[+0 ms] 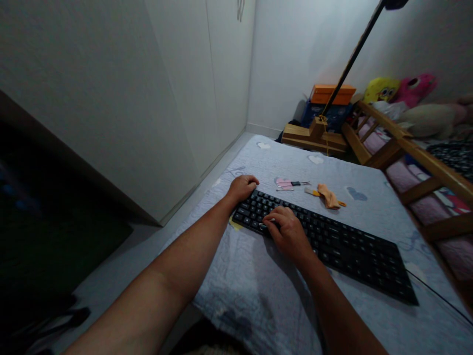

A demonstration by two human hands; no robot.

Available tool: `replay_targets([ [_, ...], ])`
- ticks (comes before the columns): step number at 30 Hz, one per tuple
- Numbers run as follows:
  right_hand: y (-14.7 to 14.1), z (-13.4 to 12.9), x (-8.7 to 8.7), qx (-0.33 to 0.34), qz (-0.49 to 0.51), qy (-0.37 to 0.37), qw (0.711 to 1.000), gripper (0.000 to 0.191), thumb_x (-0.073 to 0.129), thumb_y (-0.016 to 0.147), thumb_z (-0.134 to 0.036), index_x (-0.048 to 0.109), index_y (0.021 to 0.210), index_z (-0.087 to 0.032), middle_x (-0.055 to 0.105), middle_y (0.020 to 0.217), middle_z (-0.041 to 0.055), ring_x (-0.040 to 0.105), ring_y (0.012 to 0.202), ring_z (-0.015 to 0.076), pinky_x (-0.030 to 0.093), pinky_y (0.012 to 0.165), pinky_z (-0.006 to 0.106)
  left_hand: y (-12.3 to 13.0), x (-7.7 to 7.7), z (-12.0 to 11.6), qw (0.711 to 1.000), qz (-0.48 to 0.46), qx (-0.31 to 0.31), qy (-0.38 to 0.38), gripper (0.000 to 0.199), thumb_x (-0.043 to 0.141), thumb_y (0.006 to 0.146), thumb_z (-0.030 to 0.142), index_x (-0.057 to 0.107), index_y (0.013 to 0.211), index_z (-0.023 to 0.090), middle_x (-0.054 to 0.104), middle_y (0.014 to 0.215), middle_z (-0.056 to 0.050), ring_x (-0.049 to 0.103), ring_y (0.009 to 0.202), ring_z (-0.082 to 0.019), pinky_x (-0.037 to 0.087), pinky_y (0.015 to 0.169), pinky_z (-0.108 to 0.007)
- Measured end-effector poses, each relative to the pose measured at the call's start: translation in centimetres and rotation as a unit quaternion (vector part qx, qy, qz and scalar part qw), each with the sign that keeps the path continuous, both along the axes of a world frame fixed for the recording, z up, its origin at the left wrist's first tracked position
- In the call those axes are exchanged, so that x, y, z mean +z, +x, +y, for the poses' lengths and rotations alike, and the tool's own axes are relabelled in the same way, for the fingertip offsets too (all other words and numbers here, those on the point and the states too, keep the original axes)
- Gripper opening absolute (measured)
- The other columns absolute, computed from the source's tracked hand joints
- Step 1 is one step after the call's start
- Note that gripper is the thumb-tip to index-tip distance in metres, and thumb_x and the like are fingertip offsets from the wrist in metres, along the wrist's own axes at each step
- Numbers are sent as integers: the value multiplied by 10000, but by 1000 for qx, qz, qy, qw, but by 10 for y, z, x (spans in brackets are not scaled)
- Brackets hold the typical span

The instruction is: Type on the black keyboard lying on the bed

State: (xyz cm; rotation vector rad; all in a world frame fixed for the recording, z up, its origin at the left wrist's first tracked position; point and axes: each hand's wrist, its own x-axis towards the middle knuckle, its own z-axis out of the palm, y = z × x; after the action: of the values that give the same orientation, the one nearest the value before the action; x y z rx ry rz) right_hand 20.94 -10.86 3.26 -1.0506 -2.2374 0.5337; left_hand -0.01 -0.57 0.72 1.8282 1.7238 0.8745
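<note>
A black keyboard (343, 246) lies at a slant across a cloth-covered surface. My left hand (243, 188) is curled over its far left corner and holds it. Above the keys at the left part, my right hand (286, 229) is closed in a pinch on a thin stick with a whitish end (262, 225); the fingers hide most of it. Behind the keyboard lie tweezers (295, 183) and a thin metal tool (285, 190). To their right, an orange cloth (328, 196) rests over a brush with a yellow handle (313, 192). Something yellow (235, 224) pokes out under the keyboard's left end.
A pale wardrobe (177, 98) stands along the left. At the back are a wooden stand (314, 134) with a slanting dark pole (353, 59) and an orange box (332, 93). A wooden bed rail (428, 148) runs along the right. The keyboard's cable (439, 292) trails right.
</note>
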Motion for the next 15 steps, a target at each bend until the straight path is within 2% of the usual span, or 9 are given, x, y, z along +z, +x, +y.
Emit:
replay_targets([
  [8, -2, 1, -6, -14, 10, 22, 1000, 195, 607, 965, -149, 754, 854, -214, 692, 890, 75, 598, 888, 246, 488, 834, 396, 1, 1, -1, 1000, 6, 2, -5, 322, 549, 847, 187, 823, 1018, 194, 814, 1034, -45, 727, 1013, -213, 530, 995, -312],
  [15, -6, 0, -3, -11, 5, 20, 1000, 188, 619, 960, -139, 772, 870, -200, 701, 905, 83, 606, 903, 251, 486, 837, 398, 0, -1, 0, 1000, 7, -1, 2, 330, 546, 846, 188, 822, 1026, 187, 813, 1031, -52, 725, 1025, -215, 528, 1003, -316],
])
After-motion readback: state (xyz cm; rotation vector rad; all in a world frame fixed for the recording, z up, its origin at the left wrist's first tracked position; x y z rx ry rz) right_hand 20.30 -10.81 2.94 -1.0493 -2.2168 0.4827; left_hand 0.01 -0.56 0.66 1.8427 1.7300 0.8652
